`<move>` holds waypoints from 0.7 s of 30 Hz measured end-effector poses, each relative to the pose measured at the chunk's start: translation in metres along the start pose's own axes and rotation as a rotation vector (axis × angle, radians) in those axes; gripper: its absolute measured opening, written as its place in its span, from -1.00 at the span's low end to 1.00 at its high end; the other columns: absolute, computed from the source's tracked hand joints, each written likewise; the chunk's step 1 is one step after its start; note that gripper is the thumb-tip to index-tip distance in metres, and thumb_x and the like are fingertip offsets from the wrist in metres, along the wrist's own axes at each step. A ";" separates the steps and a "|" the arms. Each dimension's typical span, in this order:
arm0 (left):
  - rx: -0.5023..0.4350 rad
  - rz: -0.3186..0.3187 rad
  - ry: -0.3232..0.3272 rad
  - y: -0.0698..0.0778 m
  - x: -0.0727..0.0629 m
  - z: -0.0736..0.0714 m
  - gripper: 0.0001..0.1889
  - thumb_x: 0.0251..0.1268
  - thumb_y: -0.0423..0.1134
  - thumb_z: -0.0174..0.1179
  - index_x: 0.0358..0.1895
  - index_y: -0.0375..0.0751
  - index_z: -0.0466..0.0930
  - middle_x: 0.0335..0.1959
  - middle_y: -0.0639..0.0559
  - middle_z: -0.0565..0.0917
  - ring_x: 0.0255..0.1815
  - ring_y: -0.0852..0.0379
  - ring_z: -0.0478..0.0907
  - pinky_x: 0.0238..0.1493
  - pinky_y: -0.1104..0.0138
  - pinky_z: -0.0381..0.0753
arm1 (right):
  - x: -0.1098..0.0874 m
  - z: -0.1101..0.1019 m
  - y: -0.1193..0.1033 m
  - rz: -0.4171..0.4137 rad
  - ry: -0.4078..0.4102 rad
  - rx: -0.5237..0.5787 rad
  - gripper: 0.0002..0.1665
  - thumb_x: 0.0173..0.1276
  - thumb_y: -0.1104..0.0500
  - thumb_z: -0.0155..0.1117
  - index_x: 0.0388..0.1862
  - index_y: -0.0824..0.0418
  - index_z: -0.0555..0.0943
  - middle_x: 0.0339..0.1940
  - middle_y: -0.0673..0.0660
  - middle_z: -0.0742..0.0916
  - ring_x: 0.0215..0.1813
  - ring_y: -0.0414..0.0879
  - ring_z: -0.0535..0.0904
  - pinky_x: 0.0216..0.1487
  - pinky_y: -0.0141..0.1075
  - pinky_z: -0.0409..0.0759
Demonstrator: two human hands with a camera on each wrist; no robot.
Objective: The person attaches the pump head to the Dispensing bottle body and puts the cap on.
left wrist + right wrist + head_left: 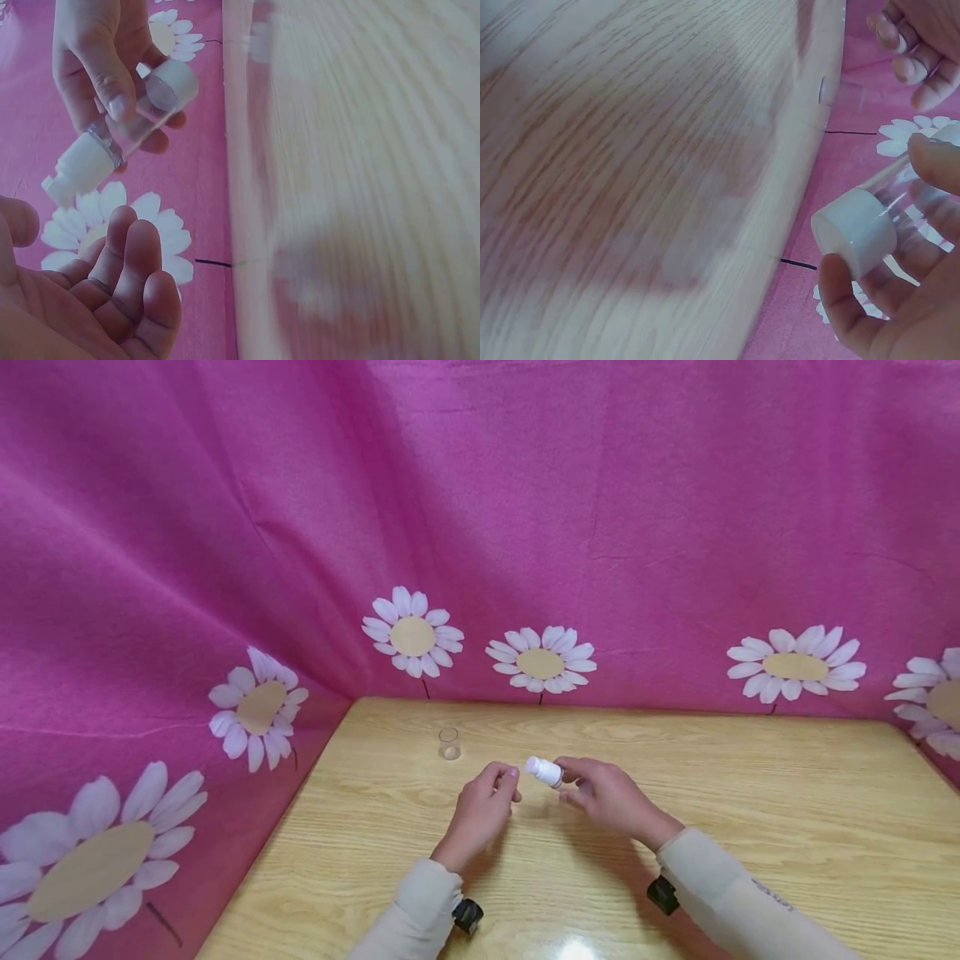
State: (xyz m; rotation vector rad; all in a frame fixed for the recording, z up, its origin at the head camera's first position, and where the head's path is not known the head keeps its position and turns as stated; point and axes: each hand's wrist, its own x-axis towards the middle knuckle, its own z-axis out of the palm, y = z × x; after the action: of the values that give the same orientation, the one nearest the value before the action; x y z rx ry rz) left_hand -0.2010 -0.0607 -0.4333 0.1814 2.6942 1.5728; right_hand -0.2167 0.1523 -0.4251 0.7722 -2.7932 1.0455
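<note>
My right hand [615, 799] holds a small clear pump bottle [546, 772], tilted with its white pump head toward the left hand. In the left wrist view, the fingers wrap the transparent body of this bottle [140, 120], and its white nozzle [61, 189] points down. The right wrist view shows the bottle's white base [855, 231] between fingers and thumb. My left hand [482, 810] is just below and left of the nozzle, apart from it. Its palm is turned up and its fingers are loosely bent, with nothing held [97, 307].
A small clear cap [449, 745] stands on the wooden table [750, 793], behind and left of my left hand. Pink cloth [637, 510] printed with white daisies hangs along the table's back and left side.
</note>
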 end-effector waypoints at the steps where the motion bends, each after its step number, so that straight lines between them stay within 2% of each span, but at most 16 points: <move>1: 0.001 -0.003 0.003 -0.001 -0.001 -0.001 -0.61 0.58 0.06 -0.14 0.03 -0.13 0.56 -0.36 0.08 0.65 -0.44 0.22 0.52 -0.32 0.35 0.46 | 0.000 0.000 0.001 0.001 -0.002 0.004 -0.54 0.34 0.26 0.32 0.21 0.30 0.57 -0.10 0.23 0.77 -0.26 -0.16 0.71 -0.26 -0.31 0.63; 7: 0.001 -0.020 -0.004 -0.002 -0.004 -0.005 -0.64 0.58 0.00 -0.14 0.01 -0.15 0.57 -0.37 0.08 0.65 -0.44 0.22 0.50 -0.31 0.35 0.45 | 0.000 0.001 0.003 0.035 -0.015 0.013 -0.56 0.38 0.25 0.28 0.22 0.30 0.55 -0.07 0.25 0.76 -0.16 -0.03 0.75 -0.15 -0.17 0.70; 12: 0.041 -0.007 -0.004 -0.004 -0.005 -0.006 -0.64 0.57 -0.02 -0.11 -0.03 -0.18 0.59 -0.38 0.11 0.65 -0.42 0.22 0.45 -0.30 0.36 0.40 | 0.004 0.001 0.002 0.045 0.005 0.009 -0.58 0.39 0.24 0.26 0.20 0.30 0.54 -0.08 0.26 0.76 -0.13 0.03 0.74 -0.08 -0.09 0.71; 21: 0.033 0.019 -0.015 -0.007 -0.006 -0.009 -0.69 0.54 -0.06 -0.05 -0.07 -0.19 0.60 -0.38 0.08 0.67 -0.40 0.21 0.48 -0.27 0.33 0.43 | 0.036 0.004 -0.003 0.118 0.002 0.020 -0.54 0.37 0.20 0.31 0.20 0.30 0.52 -0.09 0.25 0.77 -0.11 0.04 0.74 -0.10 -0.11 0.70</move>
State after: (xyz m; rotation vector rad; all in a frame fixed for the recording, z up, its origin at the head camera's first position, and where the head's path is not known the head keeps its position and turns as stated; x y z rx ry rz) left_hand -0.1958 -0.0725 -0.4357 0.2185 2.7167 1.5258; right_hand -0.2466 0.1322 -0.4188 0.6138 -2.8617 1.0928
